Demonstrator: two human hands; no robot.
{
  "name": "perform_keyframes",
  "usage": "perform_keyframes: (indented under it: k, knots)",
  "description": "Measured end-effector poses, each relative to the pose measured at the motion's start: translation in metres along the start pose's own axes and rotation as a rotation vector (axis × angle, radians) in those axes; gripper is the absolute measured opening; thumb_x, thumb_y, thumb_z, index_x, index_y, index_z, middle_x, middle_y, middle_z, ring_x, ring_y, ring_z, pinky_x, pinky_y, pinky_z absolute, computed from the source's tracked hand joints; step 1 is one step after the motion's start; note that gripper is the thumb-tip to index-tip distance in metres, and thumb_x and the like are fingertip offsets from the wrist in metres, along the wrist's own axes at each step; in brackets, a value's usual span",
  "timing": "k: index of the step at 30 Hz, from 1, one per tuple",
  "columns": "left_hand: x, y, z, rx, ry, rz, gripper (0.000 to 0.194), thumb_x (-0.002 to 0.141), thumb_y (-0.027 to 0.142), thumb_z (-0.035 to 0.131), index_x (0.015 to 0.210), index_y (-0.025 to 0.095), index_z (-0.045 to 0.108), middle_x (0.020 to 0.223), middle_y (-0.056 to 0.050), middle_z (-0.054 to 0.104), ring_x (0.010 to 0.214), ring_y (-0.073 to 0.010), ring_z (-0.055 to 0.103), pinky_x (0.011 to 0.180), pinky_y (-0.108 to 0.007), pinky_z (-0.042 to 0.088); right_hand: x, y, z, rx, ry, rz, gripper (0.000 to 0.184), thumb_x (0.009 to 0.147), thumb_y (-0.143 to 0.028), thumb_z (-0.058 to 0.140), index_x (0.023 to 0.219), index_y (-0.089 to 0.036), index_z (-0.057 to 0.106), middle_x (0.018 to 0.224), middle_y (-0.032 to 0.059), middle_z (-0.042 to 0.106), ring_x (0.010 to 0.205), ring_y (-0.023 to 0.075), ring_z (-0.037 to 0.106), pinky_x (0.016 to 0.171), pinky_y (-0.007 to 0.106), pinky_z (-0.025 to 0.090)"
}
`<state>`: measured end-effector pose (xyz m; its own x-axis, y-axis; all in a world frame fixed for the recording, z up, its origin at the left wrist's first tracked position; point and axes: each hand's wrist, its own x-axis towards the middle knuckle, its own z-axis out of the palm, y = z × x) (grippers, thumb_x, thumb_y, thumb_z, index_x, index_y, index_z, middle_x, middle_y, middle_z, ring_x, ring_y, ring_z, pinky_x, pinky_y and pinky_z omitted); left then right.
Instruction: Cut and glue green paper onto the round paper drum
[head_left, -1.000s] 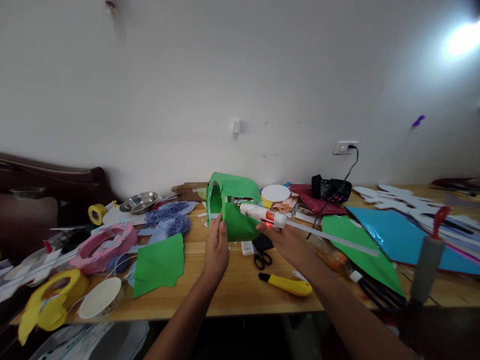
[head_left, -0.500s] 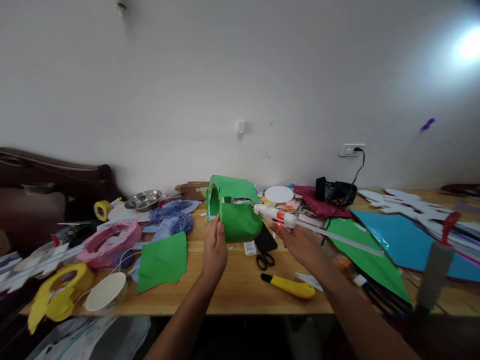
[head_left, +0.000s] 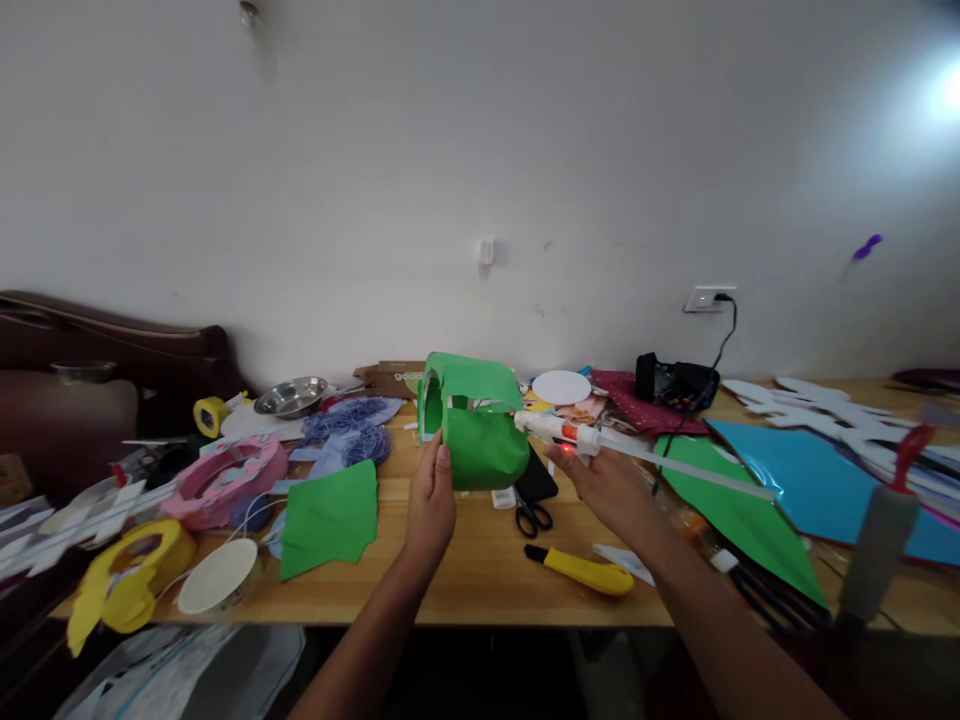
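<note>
A rounded green foam-sheet piece [head_left: 487, 448], hollow with an open left end and a gap along its side, is held up above the table. My left hand [head_left: 433, 495] is closed on its lower left edge, thumb outside. In my right hand [head_left: 600, 485] is a white glue gun [head_left: 559, 430] with an orange patch, a small red light and a long glue stick [head_left: 690, 472] out of its back. The nozzle is at the right end of the gap; whether it touches the foam I cannot tell.
Below lie black scissors [head_left: 534, 516] and a yellow box cutter [head_left: 585, 570]. To the left are a green sheet [head_left: 330, 520], a pink ring [head_left: 196, 500] and a white bowl [head_left: 217, 580]. Blue [head_left: 795, 470] and green sheets lie right. A black cord [head_left: 726, 335] runs from the wall socket.
The whole view has shifted slightly, so everything sits a little further right. Both hands keep their holds, and the glue gun stays at the gap's right end.
</note>
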<state>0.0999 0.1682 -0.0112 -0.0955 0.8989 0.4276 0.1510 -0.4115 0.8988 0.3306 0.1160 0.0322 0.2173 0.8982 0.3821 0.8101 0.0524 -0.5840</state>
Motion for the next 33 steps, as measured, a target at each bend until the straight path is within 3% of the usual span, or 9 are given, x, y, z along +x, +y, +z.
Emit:
perform_keyframes:
  k: [7,12,20,28,33]
  knots:
    - [0.002,0.006,-0.005,0.037,0.002,0.073,0.050,0.101,0.052,0.044,0.131,0.018,0.064,0.136,-0.015,0.066,0.133,-0.0283,0.057,0.116,-0.047,0.041,0.002,-0.004,0.000,-0.042,0.019,-0.008,0.050,0.094,-0.064,0.049,0.086,-0.024,0.076,0.074,0.0110,0.074,0.072,0.0313,0.070,0.059,0.035,0.045]
    - [0.003,0.004,-0.012,0.074,-0.002,0.055,0.054,0.099,0.056,0.045,0.131,0.017,0.064,0.142,-0.016,0.063,0.138,-0.0306,0.053,0.118,-0.051,0.037,0.002,-0.003,0.001,-0.014,0.038,-0.008,0.047,0.092,-0.064,0.054,0.094,-0.023,0.077,0.079,0.0107,0.076,0.079,0.0308,0.071,0.064,0.034,0.047]
    - [0.007,0.015,-0.019,0.141,-0.072,0.078,0.057,0.099,0.057,0.041,0.131,0.015,0.064,0.138,-0.016,0.065,0.135,-0.0331,0.054,0.116,-0.055,0.038,-0.004,-0.020,0.000,-0.008,-0.042,-0.033,0.049,0.096,-0.060,0.050,0.105,-0.021,0.077,0.091,0.0102,0.078,0.092,0.0288,0.072,0.074,0.032,0.051]
    - [0.011,0.013,-0.034,0.158,-0.052,0.089,0.053,0.100,0.056,0.041,0.129,0.018,0.065,0.134,-0.015,0.066,0.131,-0.0317,0.057,0.115,-0.052,0.039,-0.007,0.001,0.002,-0.144,-0.050,-0.048,0.048,0.098,-0.057,0.047,0.102,-0.021,0.078,0.090,0.0113,0.078,0.087,0.0297,0.072,0.068,0.032,0.048]
    - [0.018,0.018,-0.042,0.154,-0.039,0.108,0.056,0.099,0.057,0.042,0.127,0.016,0.066,0.125,-0.016,0.068,0.124,-0.0306,0.060,0.111,-0.048,0.043,-0.011,-0.007,-0.006,-0.119,-0.043,-0.009,0.054,0.095,-0.065,0.045,0.091,-0.021,0.077,0.079,0.0100,0.076,0.081,0.0297,0.071,0.065,0.032,0.048]
